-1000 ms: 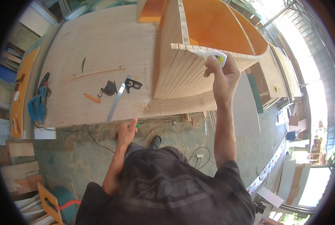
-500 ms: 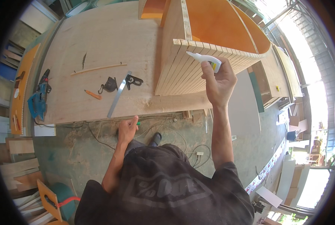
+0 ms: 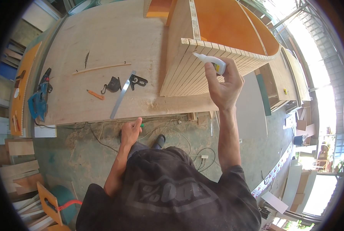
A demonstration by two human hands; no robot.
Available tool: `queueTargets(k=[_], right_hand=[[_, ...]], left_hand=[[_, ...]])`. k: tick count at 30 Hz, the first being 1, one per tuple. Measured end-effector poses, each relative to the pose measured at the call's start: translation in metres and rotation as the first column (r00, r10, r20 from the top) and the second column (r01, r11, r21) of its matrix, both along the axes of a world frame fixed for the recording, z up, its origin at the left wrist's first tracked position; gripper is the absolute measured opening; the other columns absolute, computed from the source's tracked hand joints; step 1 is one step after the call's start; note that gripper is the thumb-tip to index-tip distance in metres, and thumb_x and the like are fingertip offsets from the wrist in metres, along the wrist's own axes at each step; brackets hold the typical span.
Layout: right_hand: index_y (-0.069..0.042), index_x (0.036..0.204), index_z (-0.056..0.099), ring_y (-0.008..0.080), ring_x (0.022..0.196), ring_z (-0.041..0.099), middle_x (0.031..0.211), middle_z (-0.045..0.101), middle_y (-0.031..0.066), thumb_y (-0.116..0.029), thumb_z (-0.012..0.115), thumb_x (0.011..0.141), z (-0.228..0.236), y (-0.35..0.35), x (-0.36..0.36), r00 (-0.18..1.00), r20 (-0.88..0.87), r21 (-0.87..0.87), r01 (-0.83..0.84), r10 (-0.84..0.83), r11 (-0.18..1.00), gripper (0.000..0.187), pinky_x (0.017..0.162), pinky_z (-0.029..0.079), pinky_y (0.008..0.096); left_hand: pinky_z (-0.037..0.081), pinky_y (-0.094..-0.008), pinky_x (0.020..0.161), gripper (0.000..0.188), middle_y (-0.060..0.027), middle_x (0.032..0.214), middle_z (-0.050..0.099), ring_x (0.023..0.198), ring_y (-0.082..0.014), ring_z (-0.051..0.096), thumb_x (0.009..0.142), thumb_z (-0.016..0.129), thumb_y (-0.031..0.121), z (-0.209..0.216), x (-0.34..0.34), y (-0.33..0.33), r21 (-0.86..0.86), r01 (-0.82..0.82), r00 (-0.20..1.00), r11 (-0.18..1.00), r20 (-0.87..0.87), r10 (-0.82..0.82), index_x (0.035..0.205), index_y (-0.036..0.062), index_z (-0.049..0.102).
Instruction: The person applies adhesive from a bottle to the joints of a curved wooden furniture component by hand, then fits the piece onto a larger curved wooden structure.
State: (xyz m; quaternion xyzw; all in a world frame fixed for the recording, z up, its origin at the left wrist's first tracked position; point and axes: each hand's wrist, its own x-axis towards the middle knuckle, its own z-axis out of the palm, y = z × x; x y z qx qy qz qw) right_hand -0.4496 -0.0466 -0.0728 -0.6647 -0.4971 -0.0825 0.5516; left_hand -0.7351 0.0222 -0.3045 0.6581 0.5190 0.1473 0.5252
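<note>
My right hand (image 3: 226, 85) grips a small white squeeze bottle (image 3: 218, 66) with a pointed nozzle, like a glue bottle. Its nozzle is over the slatted wooden face (image 3: 191, 73) of a curved piece with an orange inside (image 3: 226, 27), close to the top corner. Whether the tip touches the wood, I cannot tell. My left hand (image 3: 131, 131) is low in front of the table's near edge, closed around a small green thing (image 3: 142, 125) that mostly hides in the fingers.
On the wooden table (image 3: 122, 34) lie a combination square (image 3: 122, 94), a black tape measure (image 3: 113, 84), an orange utility knife (image 3: 95, 94), a thin wood strip (image 3: 102, 67) and a blue power tool (image 3: 39, 102). Cables (image 3: 187, 140) run over the dusty floor.
The view has shifted slightly. Against the slatted face, the bottle's nozzle sits a little closer to the corner. Both hands keep their hold.
</note>
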Motion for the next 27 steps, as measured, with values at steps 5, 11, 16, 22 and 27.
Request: queueTargets(k=[5,11,16,22,27], right_hand=[[-0.002,0.095,0.070,0.0080,0.065,0.061,0.078,0.068,0.0050,-0.010,0.076,0.088,0.008,0.002,0.001,0.995,0.100,-0.011,-0.005,0.006,1.000,0.013,0.059,0.051,0.0248],[-0.001,0.095,0.070,0.0079,0.065,0.061,0.078,0.068,0.0055,-0.010,0.076,0.088,0.012,0.001,-0.001,0.995,0.095,-0.043,-0.001,0.005,0.999,0.013,0.059,0.051,0.0253],[-0.001,0.094,0.070,0.0078,0.066,0.062,0.077,0.068,0.0042,-0.011,0.076,0.089,0.005,0.000,0.002,0.997,0.069,-0.017,-0.023,0.024,1.000,0.012,0.060,0.051,0.0249],[-0.002,0.093,0.069,0.0070,0.065,0.062,0.072,0.067,0.0025,-0.011,0.077,0.088,-0.008,-0.002,-0.001,1.000,0.024,-0.003,0.010,-0.010,1.000,0.012,0.060,0.050,0.0237],[-0.002,0.090,0.068,0.0063,0.065,0.062,0.071,0.066,0.0017,-0.012,0.077,0.087,-0.025,-0.004,-0.001,1.000,0.026,-0.032,0.018,-0.018,0.999,0.014,0.060,0.050,0.0235]], left_hand=[[0.044,-0.0357,0.058,0.064,-0.0070,0.052,0.055,0.054,-0.0151,0.056,0.100,0.058,0.048,0.001,0.001,0.000,0.011,0.008,1.000,1.000,0.010,-0.008,0.061,-0.0020,0.063],[0.043,-0.0350,0.057,0.062,-0.0049,0.053,0.054,0.054,-0.0137,0.054,0.100,0.059,0.046,0.004,0.002,-0.001,-0.017,0.003,1.000,1.000,0.018,-0.003,0.060,-0.0012,0.063],[0.042,-0.0350,0.057,0.061,-0.0046,0.052,0.054,0.054,-0.0134,0.054,0.100,0.060,0.046,0.007,0.004,-0.002,-0.003,0.015,1.000,1.000,0.020,-0.015,0.061,-0.0011,0.063],[0.042,-0.0351,0.056,0.061,-0.0050,0.052,0.053,0.054,-0.0133,0.053,0.099,0.060,0.046,0.003,0.002,-0.001,-0.032,0.004,1.000,0.999,-0.009,-0.005,0.061,-0.0011,0.063],[0.044,-0.0361,0.058,0.062,-0.0067,0.053,0.055,0.054,-0.0147,0.055,0.100,0.059,0.047,-0.001,-0.001,0.000,-0.005,0.021,1.000,1.000,-0.012,-0.022,0.062,-0.0014,0.064]])
